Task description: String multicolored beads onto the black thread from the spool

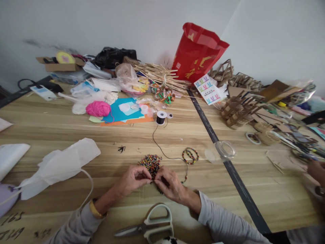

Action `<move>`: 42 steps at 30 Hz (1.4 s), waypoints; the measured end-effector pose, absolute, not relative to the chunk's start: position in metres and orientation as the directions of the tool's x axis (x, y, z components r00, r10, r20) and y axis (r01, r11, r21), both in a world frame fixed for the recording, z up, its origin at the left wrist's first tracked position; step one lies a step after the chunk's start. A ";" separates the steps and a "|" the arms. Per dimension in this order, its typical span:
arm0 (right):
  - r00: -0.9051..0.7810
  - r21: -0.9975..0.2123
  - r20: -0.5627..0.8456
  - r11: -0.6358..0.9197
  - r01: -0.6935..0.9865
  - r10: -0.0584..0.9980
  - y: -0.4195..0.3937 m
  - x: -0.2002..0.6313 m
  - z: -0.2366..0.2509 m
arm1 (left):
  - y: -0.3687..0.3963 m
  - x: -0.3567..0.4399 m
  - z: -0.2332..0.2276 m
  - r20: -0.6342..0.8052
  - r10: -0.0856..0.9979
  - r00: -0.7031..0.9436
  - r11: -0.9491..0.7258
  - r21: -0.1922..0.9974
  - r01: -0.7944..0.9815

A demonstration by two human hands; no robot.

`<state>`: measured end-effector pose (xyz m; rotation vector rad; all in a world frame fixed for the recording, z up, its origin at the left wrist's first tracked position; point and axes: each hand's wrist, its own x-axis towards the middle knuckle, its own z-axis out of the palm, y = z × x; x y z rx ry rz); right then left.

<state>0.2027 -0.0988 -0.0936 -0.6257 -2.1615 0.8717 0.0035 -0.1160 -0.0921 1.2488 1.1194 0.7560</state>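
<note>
My left hand [133, 179] and my right hand [170, 184] meet fingertip to fingertip at the near edge of a heap of small coloured beads [150, 162] on the wooden table [50, 135]. Both pinch something tiny between them; it looks like a bead and the black thread [162, 152]. That thread runs from my right hand up to a black spool [161, 117]. A short beaded stretch [186, 177] hangs on the thread right of my right hand. A finished beaded ring [190, 155] lies further right.
White-handled scissors [147, 227] lie close in front of me. A white plastic bag [58, 166] sits at left, a clear lid [224, 149] at right. Pink yarn [98, 108], coloured paper, sticks, a red bag [198, 51] and cardboard pieces crowd the back. Another person's hand [316, 171] shows at far right.
</note>
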 end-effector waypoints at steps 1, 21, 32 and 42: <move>-0.631 -0.740 0.430 0.653 0.164 0.646 -0.099 0.203 -0.093 | -0.116 0.003 -0.093 -0.232 0.920 0.316 0.202 0.971 0.125; -0.650 -0.746 0.417 0.648 0.156 0.636 -0.099 0.204 -0.094 | -0.115 0.005 -0.091 -0.219 0.919 0.327 0.188 0.974 0.126; -0.654 -0.753 0.405 0.638 0.157 0.639 -0.099 0.205 -0.095 | -0.116 0.004 -0.090 -0.216 0.928 0.305 0.182 0.974 0.134; -0.639 -0.745 0.424 0.648 0.156 0.641 -0.099 0.204 -0.094 | -0.116 0.004 -0.090 -0.210 0.932 0.295 0.176 0.975 0.136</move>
